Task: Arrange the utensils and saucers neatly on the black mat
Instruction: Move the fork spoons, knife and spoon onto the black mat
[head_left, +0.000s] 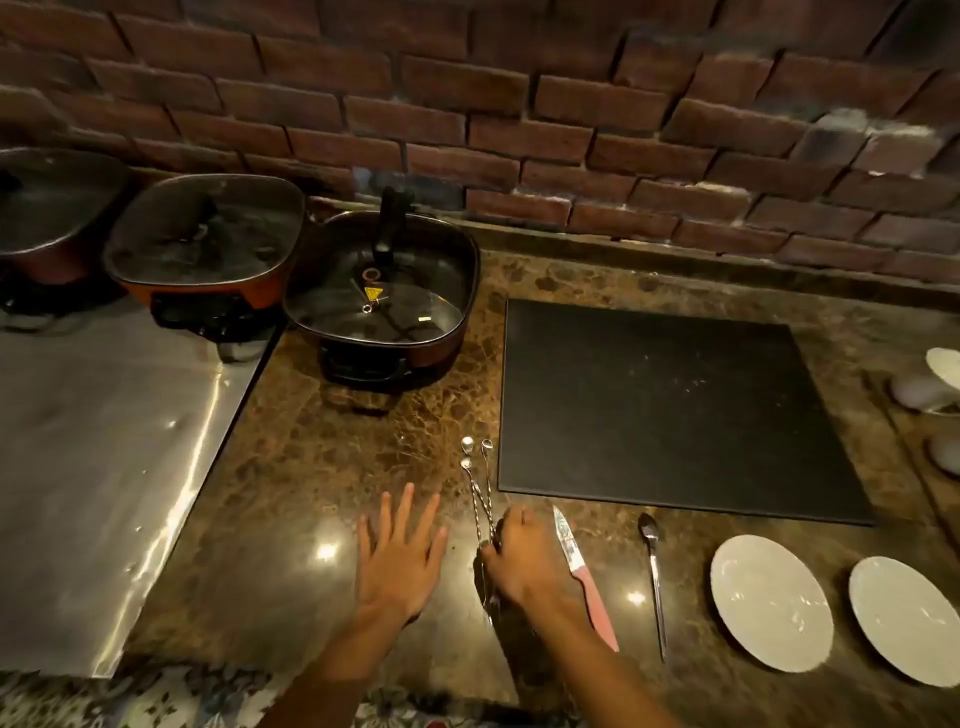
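Note:
The black mat (670, 410) lies bare on the brown stone counter at the right. My right hand (524, 561) is closed around a bundle of thin twisted-stem spoons (478, 483), whose small bowls point away from me just left of the mat's near corner. My left hand (400, 556) rests flat on the counter with fingers spread, holding nothing. A pink-handled knife (584, 577) lies right beside my right hand. Farther right lie a long steel spoon (653, 571) and two white saucers (771, 603) (906, 618), all below the mat's near edge.
Three lidded electric pans (384, 291) (208, 244) (52, 202) stand at the back left against the brick wall. A steel sheet (104, 457) covers the counter at left. White dishes (935, 384) sit at the far right edge.

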